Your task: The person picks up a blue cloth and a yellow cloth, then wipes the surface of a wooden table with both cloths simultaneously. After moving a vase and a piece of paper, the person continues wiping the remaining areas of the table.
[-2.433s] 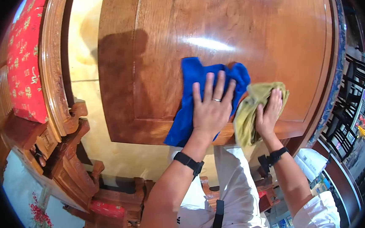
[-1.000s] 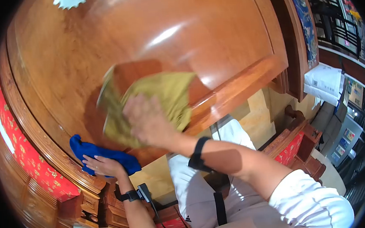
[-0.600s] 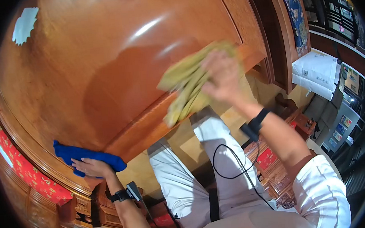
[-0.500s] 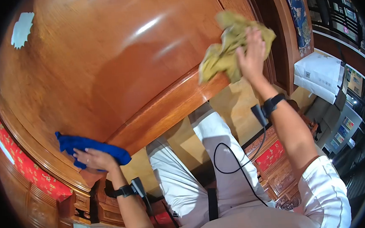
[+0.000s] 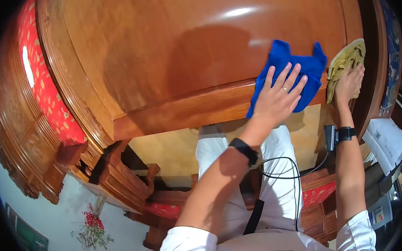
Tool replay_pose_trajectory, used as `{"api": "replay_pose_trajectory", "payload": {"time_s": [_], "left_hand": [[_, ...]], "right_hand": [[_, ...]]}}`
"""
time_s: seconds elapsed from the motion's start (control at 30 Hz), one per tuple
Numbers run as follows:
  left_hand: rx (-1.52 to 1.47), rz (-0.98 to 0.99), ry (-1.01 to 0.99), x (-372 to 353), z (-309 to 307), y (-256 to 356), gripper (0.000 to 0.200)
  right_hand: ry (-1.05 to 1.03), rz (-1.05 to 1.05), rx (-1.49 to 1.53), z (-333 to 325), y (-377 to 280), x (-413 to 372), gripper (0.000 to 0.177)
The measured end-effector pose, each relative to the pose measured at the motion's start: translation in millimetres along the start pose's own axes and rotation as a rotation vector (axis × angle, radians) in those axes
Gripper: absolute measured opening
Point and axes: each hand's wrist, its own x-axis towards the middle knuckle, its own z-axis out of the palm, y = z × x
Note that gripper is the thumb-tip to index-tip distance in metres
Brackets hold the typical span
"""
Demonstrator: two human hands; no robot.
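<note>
My left hand (image 5: pixel 280 94) lies with fingers spread on a blue cloth (image 5: pixel 306 67), which rests over the front edge of a polished wooden table (image 5: pixel 158 49). A ring and a dark wristband show on this arm. Farther right, my right hand (image 5: pixel 348 83) presses on an olive-yellow cloth (image 5: pixel 345 59) at the table's right edge. Its fingers lie fairly close together along the cloth. The two cloths are almost side by side.
A red patterned cushion (image 5: pixel 52 98) on carved wooden furniture stands at the left. Red flowers (image 5: pixel 93 220) show lower left. A white package (image 5: pixel 386 143) lies at the right. A black cable (image 5: pixel 300 188) hangs over my legs.
My left hand and the blue cloth have moved from the far left to the right part of the table. The view has turned, and the yellow cloth now appears farther right.
</note>
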Motion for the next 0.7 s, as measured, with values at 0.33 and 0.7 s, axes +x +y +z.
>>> {"api": "replay_pose_trajectory", "payload": {"time_s": [0.33, 0.7], "left_hand": [[0.482, -0.553, 0.12, -234, -202, -268, 0.062], [0.672, -0.842, 0.454, -280, -231, -352, 0.052]], "right_hand": [[-0.129, -0.318, 0.094, -47, -218, -167, 0.067], [-0.348, -0.975, 0.685, -72, -414, -262, 0.046]]}}
